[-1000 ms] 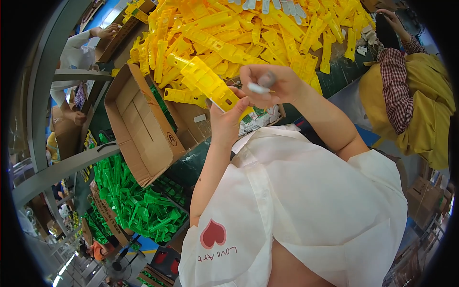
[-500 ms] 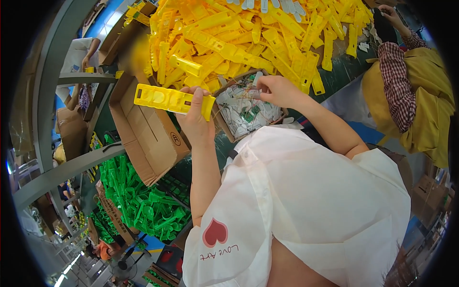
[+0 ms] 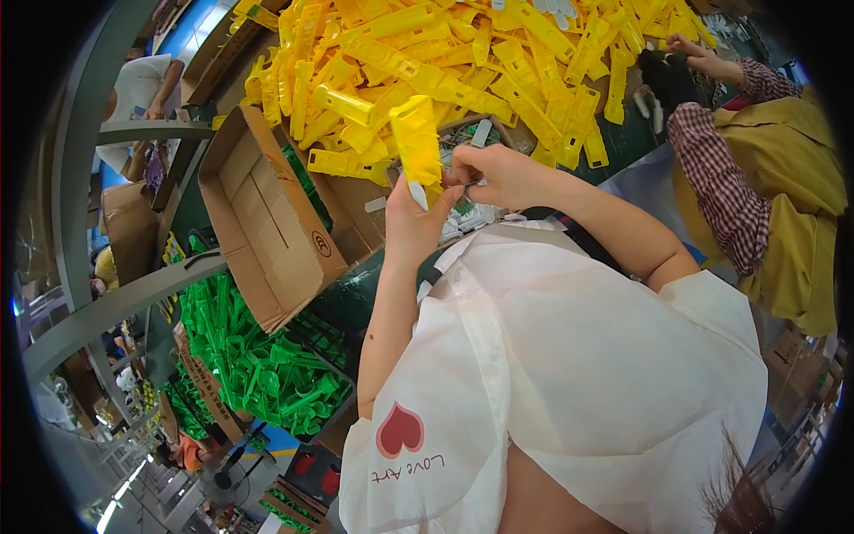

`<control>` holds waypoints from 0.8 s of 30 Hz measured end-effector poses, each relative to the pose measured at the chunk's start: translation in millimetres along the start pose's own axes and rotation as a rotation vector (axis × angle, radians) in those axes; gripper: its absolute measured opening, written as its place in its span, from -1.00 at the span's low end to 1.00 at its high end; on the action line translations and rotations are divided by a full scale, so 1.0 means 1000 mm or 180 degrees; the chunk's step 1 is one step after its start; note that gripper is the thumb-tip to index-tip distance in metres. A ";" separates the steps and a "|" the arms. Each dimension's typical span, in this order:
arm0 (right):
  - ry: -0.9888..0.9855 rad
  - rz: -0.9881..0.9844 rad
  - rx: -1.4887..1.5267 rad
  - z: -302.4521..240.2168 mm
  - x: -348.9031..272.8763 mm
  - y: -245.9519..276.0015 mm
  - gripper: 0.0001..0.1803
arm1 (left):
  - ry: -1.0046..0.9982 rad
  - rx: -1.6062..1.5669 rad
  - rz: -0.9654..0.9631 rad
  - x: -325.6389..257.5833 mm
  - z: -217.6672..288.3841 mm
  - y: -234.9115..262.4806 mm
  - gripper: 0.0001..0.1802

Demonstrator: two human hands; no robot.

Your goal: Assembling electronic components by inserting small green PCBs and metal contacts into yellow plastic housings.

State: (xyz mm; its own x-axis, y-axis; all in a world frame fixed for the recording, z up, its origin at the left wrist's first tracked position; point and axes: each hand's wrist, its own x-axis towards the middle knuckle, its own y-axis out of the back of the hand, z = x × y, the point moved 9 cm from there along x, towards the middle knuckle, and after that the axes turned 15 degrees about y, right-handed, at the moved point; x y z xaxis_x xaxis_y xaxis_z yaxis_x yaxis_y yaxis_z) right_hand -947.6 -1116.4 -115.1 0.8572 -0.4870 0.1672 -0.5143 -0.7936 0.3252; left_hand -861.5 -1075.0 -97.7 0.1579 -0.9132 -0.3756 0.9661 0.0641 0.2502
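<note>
My left hand is closed around the lower end of a long yellow plastic housing, which stands tilted upward. A small pale grey piece shows by my left thumb, against the housing. My right hand is pinched close to the housing's lower end, fingertips nearly touching my left thumb. Whatever those fingers hold is too small or hidden to make out. Beneath both hands is a carton of small white parts with thin wires and green pieces, partly covered by my hands.
A heap of yellow plastic housings covers the table beyond my hands. An open cardboard box stands left, above a black crate of green plastic parts. Grey metal framing runs along the left. A co-worker's checked sleeve is at right.
The yellow housing has swung from nearly level to upright and moved right with my left hand. My right hand has come from the carton to the housing's lower end.
</note>
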 end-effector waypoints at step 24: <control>-0.0283 0.1018 0.1490 -0.027 0.009 0.008 -0.86 | -0.0109 -0.1164 0.1118 -0.027 0.005 0.042 -0.74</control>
State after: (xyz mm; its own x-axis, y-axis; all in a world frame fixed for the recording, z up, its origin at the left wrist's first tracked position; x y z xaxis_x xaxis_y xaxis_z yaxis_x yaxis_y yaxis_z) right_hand -943.2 -1117.5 -85.7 0.6621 -0.7421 0.1039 -0.7216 -0.6688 -0.1789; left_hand -826.6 -1049.1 -72.6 0.4852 -0.8236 -0.2939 0.8652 0.5008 0.0250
